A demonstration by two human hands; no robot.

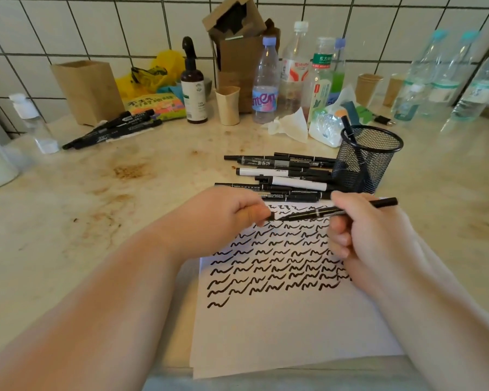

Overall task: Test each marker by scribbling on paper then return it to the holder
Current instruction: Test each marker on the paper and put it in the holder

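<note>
Uncapping or recapping, we are judging: our right hand (359,230) is gripping the marker (336,211) above the paper (280,328), our left hand (226,215) pinching its cap (270,216). Next, the mesh holder (370,162) is waiting just beyond.

The right hand (359,235) gripped a black marker (339,211) above the paper (288,328), its tip toward the left hand (223,218), whose fingers (254,214) pinched what looked like its cap. Rows of black scribbles covered the sheet. Beyond lay a pile of markers (283,176) beside the mesh holder (367,159) on the desk (96,207).
</note>
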